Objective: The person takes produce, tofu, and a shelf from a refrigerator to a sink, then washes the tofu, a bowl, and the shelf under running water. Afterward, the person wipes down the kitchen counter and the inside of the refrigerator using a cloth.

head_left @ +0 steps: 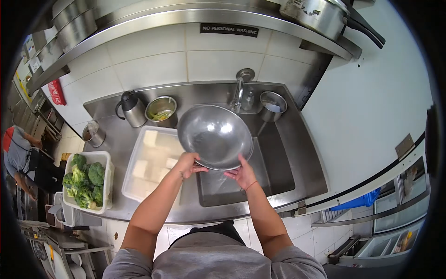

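Between my two hands is a wide stainless steel mixing bowl [214, 135], tilted over the sink [278, 172] with its shiny inside facing me. My left hand [188, 166] grips the near left of its rim, thumb on top and fingers below. At the near right of the rim, my right hand [242, 174] holds it the same way. The tap [239, 93] stands just behind the bowl, whose far side covers part of the counter. Left of the bowl lies a shallow white tub [134, 160] with pale blocks in cloudy liquid.
A white container of broccoli [86, 179] stands at the counter's left end. Behind it are a steel jug [134, 111], a steel pot with vegetable scraps [161, 109] and a small steel pot [272, 106]. A shelf [186, 16] overhangs the counter. Another person [23, 153] is at far left.
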Tool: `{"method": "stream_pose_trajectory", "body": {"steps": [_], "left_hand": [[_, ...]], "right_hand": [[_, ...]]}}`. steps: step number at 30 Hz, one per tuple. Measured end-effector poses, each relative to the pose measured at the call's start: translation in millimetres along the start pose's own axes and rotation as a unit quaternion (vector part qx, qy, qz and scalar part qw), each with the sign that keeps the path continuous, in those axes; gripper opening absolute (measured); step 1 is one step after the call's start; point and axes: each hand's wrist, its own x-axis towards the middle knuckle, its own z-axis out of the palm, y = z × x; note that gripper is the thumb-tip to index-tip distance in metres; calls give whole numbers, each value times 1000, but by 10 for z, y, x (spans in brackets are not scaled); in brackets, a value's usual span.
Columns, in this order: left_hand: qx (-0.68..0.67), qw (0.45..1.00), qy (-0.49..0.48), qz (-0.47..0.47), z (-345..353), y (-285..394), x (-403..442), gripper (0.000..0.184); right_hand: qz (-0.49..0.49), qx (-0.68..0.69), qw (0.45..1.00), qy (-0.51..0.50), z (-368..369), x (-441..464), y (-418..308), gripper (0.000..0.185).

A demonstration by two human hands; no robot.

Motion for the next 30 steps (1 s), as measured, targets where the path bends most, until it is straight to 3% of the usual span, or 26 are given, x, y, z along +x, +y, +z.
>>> {"method": "stream_pose_trajectory", "body": {"steps": [2,4,5,6,7,8,9,11,12,14,16,18,20,21,23,25,27,28,29,30], "left_hand": [[14,1000,1,-24,209,-129,398,34],[-54,997,-12,-56,276,-247,804,36],[-68,995,4,-66,263,-370,1037,35],[-66,996,10,-67,313,-450,1157,35],[-78,995,22,-54,371,-526,1257,35],[-89,995,34,-42,418,-590,1356,34],[-80,994,44,-57,417,-659,1461,35],[-39,996,69,-48,602,-664,1395,35],[0,996,87,-35,679,-690,1362,35],[-2,997,65,-30,697,-816,1437,39],[71,993,97,-9,982,-754,1326,40],[80,990,115,0,841,-771,1466,41],[81,985,145,41,714,-663,1452,41],[62,984,165,15,668,-580,1420,43],[60,973,219,33,706,-557,1333,45],[57,970,233,33,754,-597,1276,47],[56,975,214,9,664,-740,1367,43],[52,976,213,8,583,-805,1443,43],[32,983,178,-34,497,-876,1510,40],[13,987,142,-77,438,-977,1581,38]], "right_hand": [[34,-33,999,26,-378,201,-190,62],[-25,-128,981,145,-457,323,-415,60],[-124,-212,942,227,-38,78,-650,63],[-121,-209,944,224,-64,140,-813,63],[-277,-500,772,280,-130,209,-962,68],[-394,-720,490,295,-198,305,-1086,72],[-390,-719,496,292,-321,508,-1138,72],[-235,-788,547,157,-641,1040,-1132,79],[-231,-789,550,149,-694,1230,-1152,79],[-262,-779,522,227,-654,1585,-1116,82],[-318,-757,567,60,-549,1846,-784,81],[-325,-688,645,-68,-484,1939,-364,80],[-204,-685,660,-231,-663,1784,-211,74],[-75,-754,600,-258,-662,1503,-422,70],[51,-883,430,-183,-742,1229,-919,71],[-34,-974,223,13,-1192,1401,-1104,71],[-276,-888,337,150,-1299,1231,-1513,64],[-276,-889,334,148,-1318,1213,-1644,64],[-266,-758,554,220,-1337,1195,-1746,57],[-236,-572,734,279,-1356,1154,-1836,52]]}}
